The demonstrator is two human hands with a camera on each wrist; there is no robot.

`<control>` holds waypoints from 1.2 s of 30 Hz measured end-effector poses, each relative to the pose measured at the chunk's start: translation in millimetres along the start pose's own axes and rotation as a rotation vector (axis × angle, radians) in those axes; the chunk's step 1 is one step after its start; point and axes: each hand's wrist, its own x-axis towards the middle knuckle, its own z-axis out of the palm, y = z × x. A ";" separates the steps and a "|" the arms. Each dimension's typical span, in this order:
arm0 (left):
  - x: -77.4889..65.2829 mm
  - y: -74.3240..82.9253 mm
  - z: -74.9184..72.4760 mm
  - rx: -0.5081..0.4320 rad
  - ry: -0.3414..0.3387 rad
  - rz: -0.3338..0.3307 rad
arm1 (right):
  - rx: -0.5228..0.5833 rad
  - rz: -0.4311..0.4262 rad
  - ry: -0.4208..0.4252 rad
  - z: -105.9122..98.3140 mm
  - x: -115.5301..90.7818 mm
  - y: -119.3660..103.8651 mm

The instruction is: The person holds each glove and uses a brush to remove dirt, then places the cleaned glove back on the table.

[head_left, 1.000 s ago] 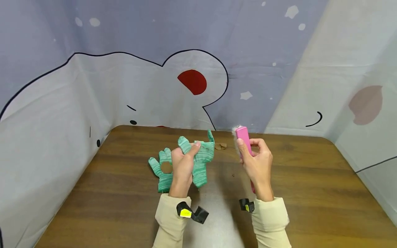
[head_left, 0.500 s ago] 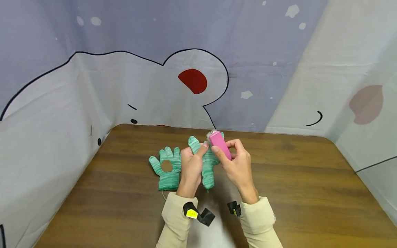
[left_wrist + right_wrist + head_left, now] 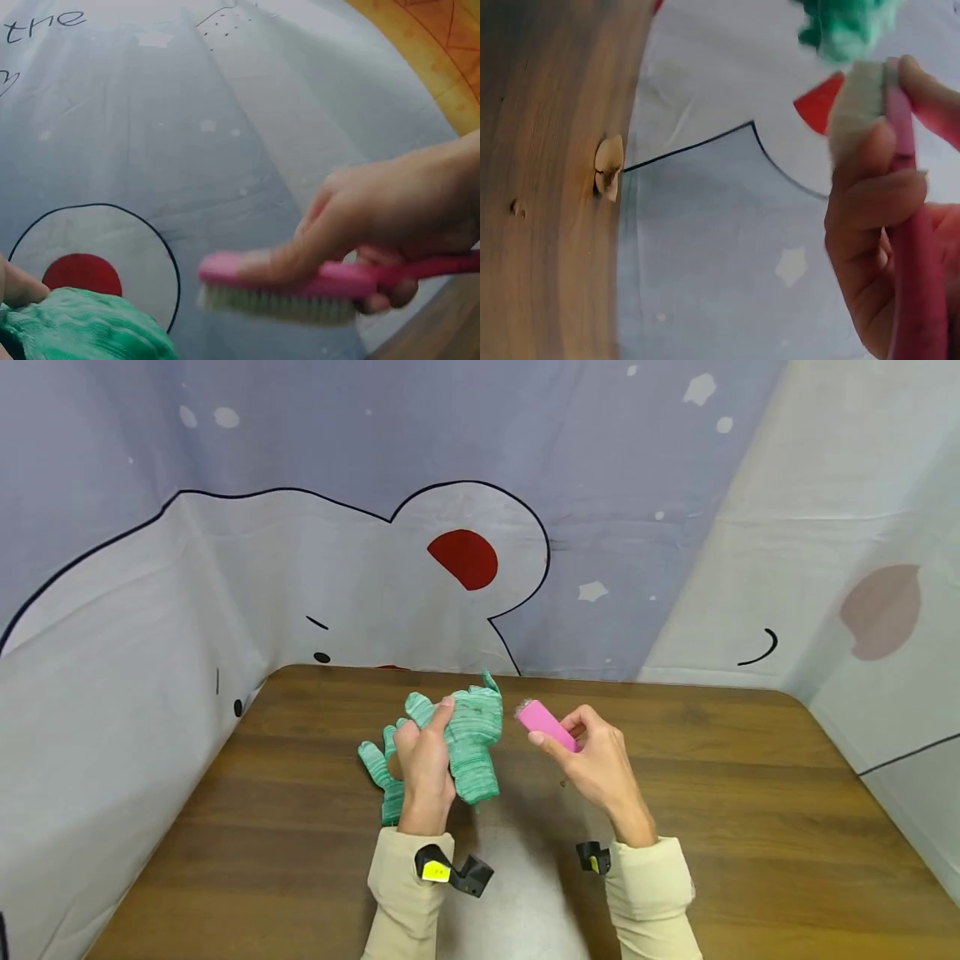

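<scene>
My left hand [image 3: 426,768] grips a green knitted glove [image 3: 474,735] above the table, thumb on top. A greyish smudge shows on the glove's upper part. To its right, apart from it, my right hand [image 3: 603,768] holds a pink brush [image 3: 547,724] with pale bristles. In the left wrist view the bristles of the brush [image 3: 300,285] point down and the image is blurred. The right wrist view has the fingers curled round the brush's darker pink handle [image 3: 916,292]. A second green glove [image 3: 392,797] lies on the table, partly hidden behind my left hand.
The brown wooden table [image 3: 735,793] ends at a printed cloth backdrop [image 3: 360,577]. A small tan scrap [image 3: 609,168] lies near the far edge in the right wrist view. A tiny dark crumb [image 3: 562,783] sits between the arms.
The brush moved left onto the held glove by half a second ago, and is now back to the right, apart from it. My left hand and its glove have shifted left since then.
</scene>
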 end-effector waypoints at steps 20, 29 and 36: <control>-2.0 4.6 3.2 0.026 -0.012 0.019 | 0.075 -0.116 -0.133 7.8 -5.8 -31.9; 2.2 10.5 -7.6 0.187 -0.036 0.122 | 0.183 -0.012 -0.116 -10.2 -4.1 -17.9; 22.9 -63.4 -8.9 0.224 -0.164 0.305 | 0.444 -0.095 0.027 24.3 -7.0 -31.6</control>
